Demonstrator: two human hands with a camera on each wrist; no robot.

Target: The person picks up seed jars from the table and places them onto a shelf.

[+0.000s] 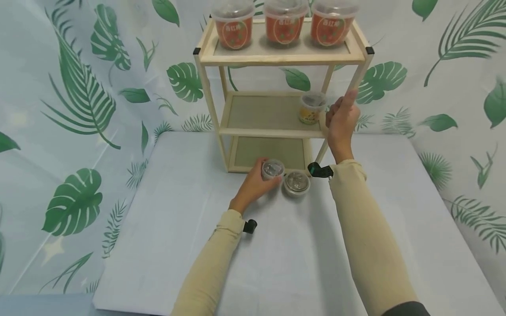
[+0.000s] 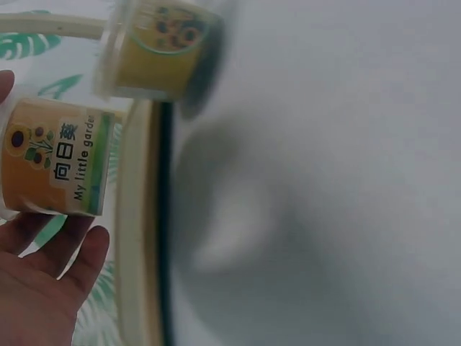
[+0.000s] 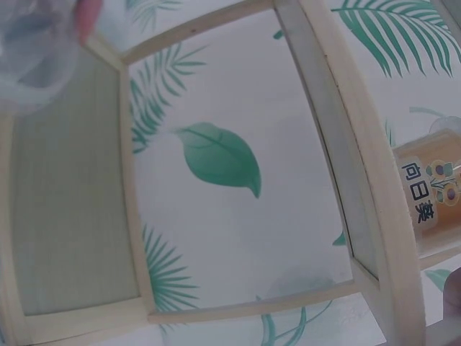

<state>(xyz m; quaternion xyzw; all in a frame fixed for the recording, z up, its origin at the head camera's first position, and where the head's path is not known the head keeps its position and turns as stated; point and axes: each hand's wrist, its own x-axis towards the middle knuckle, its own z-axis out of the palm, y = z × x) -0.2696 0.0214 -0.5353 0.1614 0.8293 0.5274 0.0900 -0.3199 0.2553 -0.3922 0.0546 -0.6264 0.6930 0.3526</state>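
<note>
My left hand grips a small clear-lidded cup at the front edge of the bottom shelf. In the left wrist view, this cup shows an orange sunflower label above the fingers. Just to its right, a second sunflower cup stands on the table. My right hand holds the right front post of the wooden rack, level with the middle shelf. Close to that hand, a third sunflower cup sits at the right end of the middle shelf.
Several larger tubs with red labels, one of them a tub in the middle, line the top shelf. The rack stands toward the back of a white-covered table. Behind it hangs a leaf-print cloth.
</note>
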